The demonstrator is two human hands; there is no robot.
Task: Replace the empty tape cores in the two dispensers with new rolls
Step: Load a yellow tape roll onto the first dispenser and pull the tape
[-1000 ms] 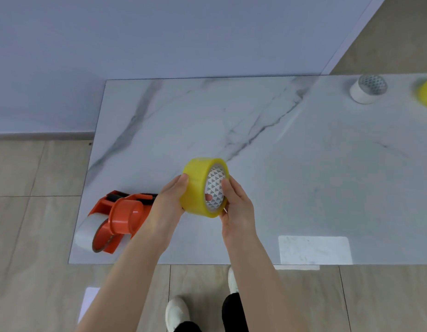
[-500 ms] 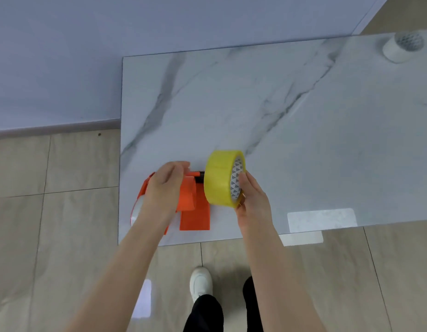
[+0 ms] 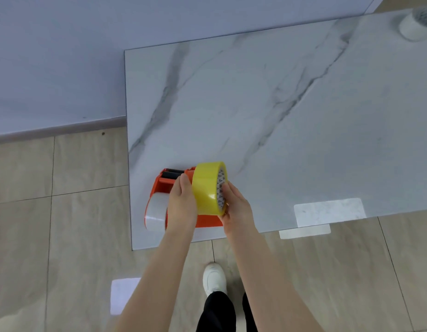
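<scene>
Yellow roll met the orange dispenser at the tabletop's near corner.
Right hand (image 3: 234, 202) gripped the yellow roll (image 3: 208, 188); left hand (image 3: 182, 200) clasped the dispenser (image 3: 164, 185). Misaligned, the roll could jam or nudge it off the tabletop (image 3: 279, 116).

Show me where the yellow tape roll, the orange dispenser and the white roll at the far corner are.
yellow tape roll (image 3: 206, 188), head view, on its outer yellow band.
orange dispenser (image 3: 162, 185), head view, on the orange frame below the black roller.
white roll (image 3: 412, 26), head view, on its white outer side.
</scene>
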